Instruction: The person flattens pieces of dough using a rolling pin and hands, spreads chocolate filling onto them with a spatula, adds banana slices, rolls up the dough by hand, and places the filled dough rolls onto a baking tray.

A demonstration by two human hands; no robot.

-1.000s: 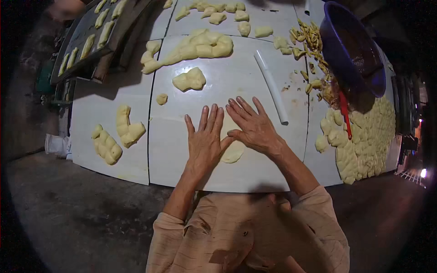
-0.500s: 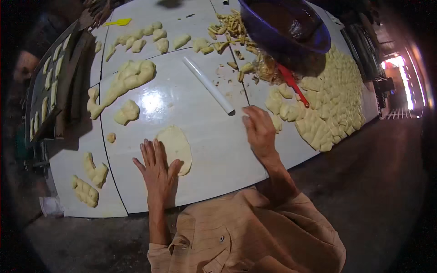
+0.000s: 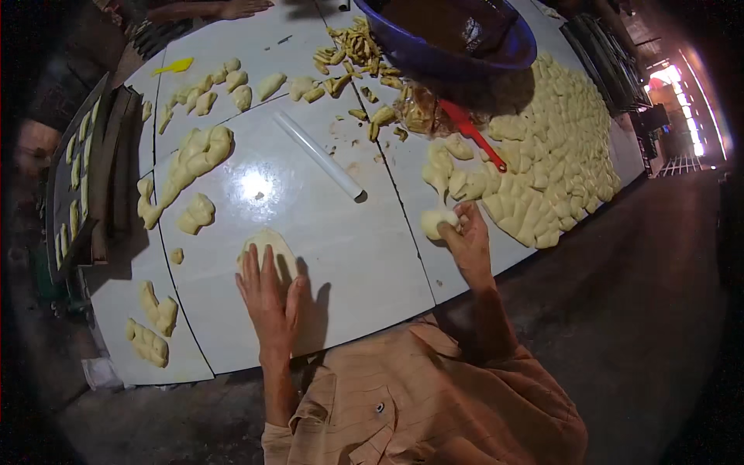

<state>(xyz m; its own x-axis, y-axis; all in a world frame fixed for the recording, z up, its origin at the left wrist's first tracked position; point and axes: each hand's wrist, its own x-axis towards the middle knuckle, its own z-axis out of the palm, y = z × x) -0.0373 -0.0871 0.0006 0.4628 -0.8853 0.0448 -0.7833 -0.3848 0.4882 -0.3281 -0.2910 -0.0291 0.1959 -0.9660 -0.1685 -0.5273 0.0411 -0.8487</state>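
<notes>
Beneath the spread fingers of my left hand (image 3: 267, 298) lies a thin flattened piece of dough (image 3: 271, 246), partly hidden by the hand. My right hand (image 3: 470, 246) pinches a pale dough piece (image 3: 439, 224) between thumb and fingers, at the near edge of the dough pile. A thin strand links that piece to a dough lump (image 3: 438, 167) above it. The wide sheet of many cut dough pieces (image 3: 550, 147) spreads over the table's right side. A white rolling pin (image 3: 318, 155) rests at a slant between and beyond my hands.
A purple basin (image 3: 449, 66) of brown filling stands at the far right, near a red spatula (image 3: 474, 136) and yellowish strips (image 3: 356, 46). Dough lumps (image 3: 194, 159) and a yellow scraper (image 3: 173, 67) lie leftward. Trays (image 3: 77, 178) flank the table's left edge. Another person's hand (image 3: 246, 8) shows at top.
My right hand has gone from the bare tabletop to the dough pile and taken hold of a piece. My left hand now covers more of the flattened dough. Another person's hand has come into sight.
</notes>
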